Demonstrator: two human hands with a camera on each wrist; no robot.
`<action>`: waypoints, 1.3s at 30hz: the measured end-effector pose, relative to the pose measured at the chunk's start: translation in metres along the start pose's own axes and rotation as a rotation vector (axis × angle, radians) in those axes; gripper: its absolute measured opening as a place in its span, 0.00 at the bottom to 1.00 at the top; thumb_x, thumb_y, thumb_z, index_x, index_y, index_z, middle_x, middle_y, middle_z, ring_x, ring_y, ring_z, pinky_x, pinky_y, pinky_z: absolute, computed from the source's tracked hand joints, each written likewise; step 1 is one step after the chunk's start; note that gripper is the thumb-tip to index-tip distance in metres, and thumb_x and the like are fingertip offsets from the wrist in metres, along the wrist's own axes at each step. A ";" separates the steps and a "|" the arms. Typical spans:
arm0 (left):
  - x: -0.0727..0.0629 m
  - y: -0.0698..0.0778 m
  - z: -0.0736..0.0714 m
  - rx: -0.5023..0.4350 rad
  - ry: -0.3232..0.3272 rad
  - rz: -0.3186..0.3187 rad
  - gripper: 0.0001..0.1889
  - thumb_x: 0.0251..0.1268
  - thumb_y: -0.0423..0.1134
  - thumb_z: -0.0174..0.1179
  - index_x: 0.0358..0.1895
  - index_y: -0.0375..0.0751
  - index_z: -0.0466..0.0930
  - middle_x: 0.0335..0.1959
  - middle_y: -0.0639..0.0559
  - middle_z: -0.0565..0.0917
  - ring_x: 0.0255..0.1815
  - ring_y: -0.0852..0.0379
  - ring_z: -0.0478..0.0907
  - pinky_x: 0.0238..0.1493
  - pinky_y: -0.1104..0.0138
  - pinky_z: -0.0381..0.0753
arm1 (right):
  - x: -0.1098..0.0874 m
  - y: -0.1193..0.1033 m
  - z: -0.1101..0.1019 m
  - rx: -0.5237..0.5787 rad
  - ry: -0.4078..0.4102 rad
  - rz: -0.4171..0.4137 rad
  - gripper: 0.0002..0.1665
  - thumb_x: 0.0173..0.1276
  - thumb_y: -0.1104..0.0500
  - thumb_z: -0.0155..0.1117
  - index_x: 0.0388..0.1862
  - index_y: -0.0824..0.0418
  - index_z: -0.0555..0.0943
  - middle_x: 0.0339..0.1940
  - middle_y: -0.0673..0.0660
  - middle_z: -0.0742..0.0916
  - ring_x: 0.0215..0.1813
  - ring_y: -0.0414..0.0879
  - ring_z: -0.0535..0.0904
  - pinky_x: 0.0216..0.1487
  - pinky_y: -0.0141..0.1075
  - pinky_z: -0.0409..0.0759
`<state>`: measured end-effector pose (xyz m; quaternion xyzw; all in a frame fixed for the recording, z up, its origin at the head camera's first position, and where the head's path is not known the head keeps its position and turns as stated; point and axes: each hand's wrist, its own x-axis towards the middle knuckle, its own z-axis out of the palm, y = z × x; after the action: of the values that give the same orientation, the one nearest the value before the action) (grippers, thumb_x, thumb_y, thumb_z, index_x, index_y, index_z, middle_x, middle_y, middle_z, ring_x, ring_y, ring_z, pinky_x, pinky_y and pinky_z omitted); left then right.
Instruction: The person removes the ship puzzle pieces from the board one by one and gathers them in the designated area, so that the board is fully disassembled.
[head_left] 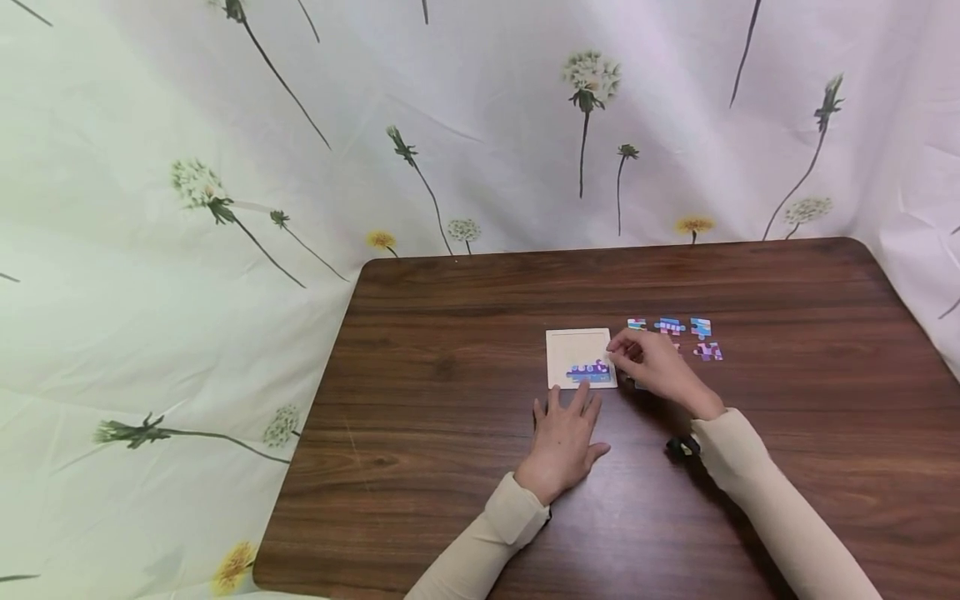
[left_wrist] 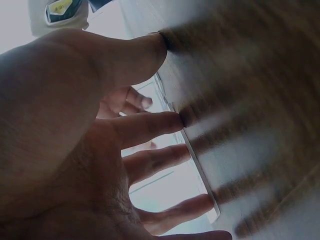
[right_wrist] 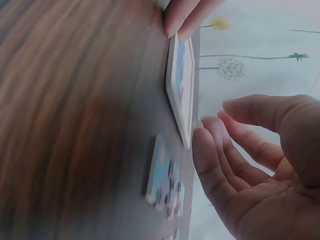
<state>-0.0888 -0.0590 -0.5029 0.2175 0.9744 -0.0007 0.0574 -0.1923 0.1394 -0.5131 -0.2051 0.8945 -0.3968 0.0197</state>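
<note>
A square, pale puzzle tray [head_left: 562, 348] lies on the table with joined blue and purple jigsaw pieces [head_left: 588, 372] in its lower right part. My left hand [head_left: 562, 446] is spread flat-fingered in front of it, fingertips right at the near rim, as the left wrist view also shows. At the tray's right edge is my right hand [head_left: 656, 367]. Its thumb and fingers are loosely bent with a gap between them, and no piece shows there in the right wrist view. Loose jigsaw pieces [head_left: 669, 326] lie beyond and beside the right hand, which partly hides them.
The brown wooden table [head_left: 420, 375] has its far edge against a white curtain [head_left: 495, 125] printed with dandelions. A small dark device [head_left: 682, 448] sits at the right cuff.
</note>
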 end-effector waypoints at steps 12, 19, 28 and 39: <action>0.000 -0.001 0.000 0.000 0.024 0.009 0.37 0.71 0.63 0.62 0.78 0.52 0.70 0.81 0.51 0.67 0.73 0.35 0.68 0.64 0.36 0.78 | 0.015 -0.011 0.014 0.056 -0.038 -0.003 0.07 0.77 0.65 0.61 0.48 0.65 0.85 0.40 0.61 0.91 0.42 0.53 0.88 0.41 0.42 0.86; 0.002 0.000 0.000 0.008 0.029 0.006 0.37 0.71 0.64 0.61 0.78 0.52 0.70 0.82 0.52 0.67 0.72 0.36 0.68 0.64 0.36 0.78 | 0.018 -0.008 0.020 0.060 -0.062 -0.009 0.09 0.78 0.66 0.59 0.47 0.64 0.86 0.40 0.59 0.91 0.42 0.50 0.87 0.47 0.45 0.86; 0.000 -0.001 0.002 0.040 0.015 0.010 0.38 0.71 0.65 0.60 0.79 0.53 0.68 0.82 0.53 0.66 0.72 0.36 0.68 0.64 0.39 0.78 | 0.015 -0.004 0.027 0.060 -0.090 0.012 0.10 0.80 0.64 0.57 0.48 0.63 0.85 0.36 0.56 0.90 0.39 0.45 0.86 0.45 0.39 0.83; -0.001 -0.006 -0.001 0.086 0.039 0.025 0.37 0.68 0.69 0.61 0.76 0.57 0.72 0.74 0.40 0.69 0.67 0.42 0.70 0.56 0.52 0.81 | 0.009 -0.005 0.031 0.030 -0.093 -0.015 0.10 0.78 0.66 0.59 0.50 0.63 0.87 0.45 0.59 0.91 0.44 0.47 0.86 0.49 0.44 0.84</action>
<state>-0.0900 -0.0647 -0.5016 0.2318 0.9716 -0.0374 0.0291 -0.1926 0.1107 -0.5295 -0.2299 0.8849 -0.4004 0.0616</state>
